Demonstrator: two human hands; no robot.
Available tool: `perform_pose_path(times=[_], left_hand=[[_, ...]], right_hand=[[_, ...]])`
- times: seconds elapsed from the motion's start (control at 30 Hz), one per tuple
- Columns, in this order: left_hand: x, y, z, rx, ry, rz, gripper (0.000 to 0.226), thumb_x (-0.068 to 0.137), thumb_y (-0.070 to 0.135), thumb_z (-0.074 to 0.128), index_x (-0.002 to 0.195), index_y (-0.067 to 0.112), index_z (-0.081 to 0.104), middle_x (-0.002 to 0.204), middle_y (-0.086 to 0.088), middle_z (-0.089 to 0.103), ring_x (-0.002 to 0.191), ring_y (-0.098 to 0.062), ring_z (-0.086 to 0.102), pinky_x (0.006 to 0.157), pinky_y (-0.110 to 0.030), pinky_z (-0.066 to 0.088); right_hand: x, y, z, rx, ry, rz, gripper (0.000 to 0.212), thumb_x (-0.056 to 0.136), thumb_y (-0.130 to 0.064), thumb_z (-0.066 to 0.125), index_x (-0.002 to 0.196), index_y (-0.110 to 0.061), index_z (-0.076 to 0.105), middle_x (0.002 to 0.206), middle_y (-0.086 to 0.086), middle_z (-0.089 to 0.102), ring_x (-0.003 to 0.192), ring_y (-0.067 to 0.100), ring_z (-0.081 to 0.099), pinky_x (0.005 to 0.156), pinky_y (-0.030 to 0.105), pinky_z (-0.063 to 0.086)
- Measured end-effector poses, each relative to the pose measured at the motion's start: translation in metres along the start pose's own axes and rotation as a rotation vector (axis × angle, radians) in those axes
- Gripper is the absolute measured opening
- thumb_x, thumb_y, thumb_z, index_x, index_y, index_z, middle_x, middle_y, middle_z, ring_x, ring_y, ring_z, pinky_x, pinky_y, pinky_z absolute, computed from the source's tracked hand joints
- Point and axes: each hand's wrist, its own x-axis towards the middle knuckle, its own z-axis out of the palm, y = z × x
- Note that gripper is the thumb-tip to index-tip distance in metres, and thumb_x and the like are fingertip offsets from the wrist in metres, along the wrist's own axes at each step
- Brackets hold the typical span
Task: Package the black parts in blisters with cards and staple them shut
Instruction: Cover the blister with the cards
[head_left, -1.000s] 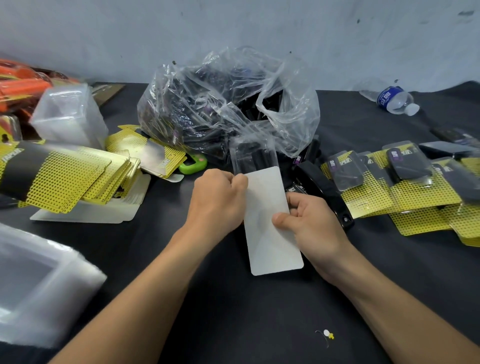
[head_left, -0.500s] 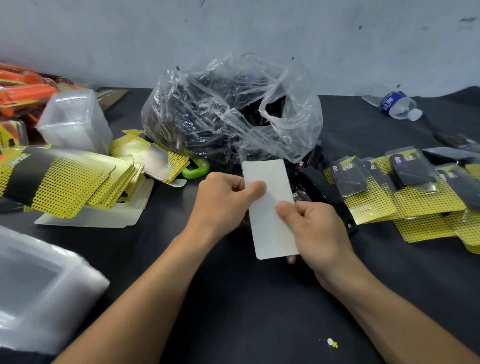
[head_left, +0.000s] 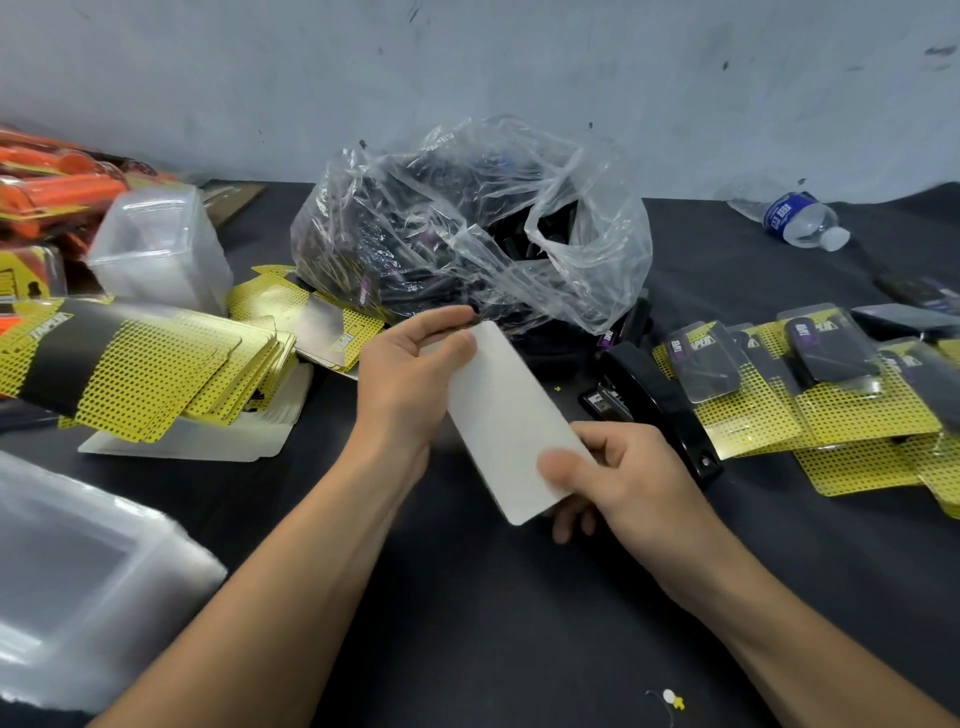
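Note:
A card (head_left: 506, 415), its white back toward me, is held tilted above the black table between both hands. My left hand (head_left: 410, 384) holds its upper left edge, thumb on the white face and fingers behind. My right hand (head_left: 618, 478) pinches its lower right corner. Whatever lies under the card is hidden. A clear plastic bag (head_left: 467, 228) of black parts sits just behind. A black stapler (head_left: 654, 405) lies to the right of the card. Finished yellow packages (head_left: 810, 395) lie at the right.
A stack of yellow and black cards (head_left: 135, 364) lies at the left, with clear blisters (head_left: 156, 244) behind it and more blisters (head_left: 78, 577) at the near left. A water bottle (head_left: 789, 218) lies at the back right. Orange packages (head_left: 57, 192) sit far left.
The card slid up over the clear blister with the black part, covering it. It now tilts, top to the left, and my left hand's grip has shifted to its upper edge.

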Motion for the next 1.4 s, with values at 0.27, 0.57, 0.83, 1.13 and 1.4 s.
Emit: perform_pose_path(times=[0.27, 0.57, 0.83, 1.13, 1.4], left_hand=[[-0.002, -0.006, 0.004, 0.174, 0.095, 0.075, 0.058, 0.083, 0.049, 0.072, 0.138, 0.034, 0.06, 0.109, 0.015, 0.075, 0.102, -0.001, 0.069, 0.086, -0.04, 0.06], [-0.029, -0.002, 0.034, -0.481, -0.321, -0.49, 0.039, 0.092, 0.036, 0.069, 0.119, 0.007, 0.069, 0.119, -0.013, 0.075, 0.108, -0.022, 0.074, 0.095, -0.055, 0.057], [-0.022, 0.009, 0.013, -0.851, -0.593, -0.34, 0.079, 0.069, 0.014, 0.037, 0.145, 0.001, 0.055, 0.107, -0.018, 0.07, 0.092, -0.027, 0.071, 0.094, -0.042, 0.06], [-0.022, 0.008, 0.013, -0.713, -0.861, -0.314, 0.086, 0.055, 0.006, 0.04, 0.138, 0.002, 0.062, 0.141, -0.021, 0.061, 0.129, -0.037, 0.057, 0.115, -0.065, 0.036], [-0.019, 0.01, 0.012, -0.503, -0.505, -0.256, 0.037, 0.08, 0.034, 0.068, 0.111, 0.017, 0.08, 0.129, -0.009, 0.069, 0.109, -0.019, 0.064, 0.103, -0.041, 0.044]], right_hand=[[-0.006, -0.004, 0.006, -0.247, 0.32, -0.162, 0.024, 0.089, -0.012, 0.069, 0.066, -0.008, 0.061, 0.052, 0.006, 0.059, 0.043, 0.018, 0.048, 0.047, 0.035, 0.04], [-0.016, -0.016, 0.022, -1.073, 0.326, -0.716, 0.031, 0.067, -0.011, 0.09, 0.074, -0.019, 0.061, 0.058, -0.003, 0.059, 0.048, 0.025, 0.053, 0.047, 0.031, 0.042], [-0.019, -0.011, 0.012, -0.471, 0.403, -0.251, 0.038, 0.087, -0.065, 0.064, 0.082, -0.029, 0.051, 0.077, -0.011, 0.061, 0.073, 0.007, 0.06, 0.063, 0.018, 0.045], [-0.011, -0.003, 0.014, 0.017, 0.121, -0.069, 0.018, 0.097, -0.013, 0.07, 0.086, -0.026, 0.076, 0.063, 0.008, 0.068, 0.047, 0.014, 0.053, 0.048, 0.026, 0.042], [-0.016, -0.01, -0.004, -0.597, 0.416, -0.333, 0.02, 0.091, -0.012, 0.074, 0.076, -0.018, 0.063, 0.059, -0.008, 0.054, 0.06, 0.011, 0.053, 0.046, 0.014, 0.035]])
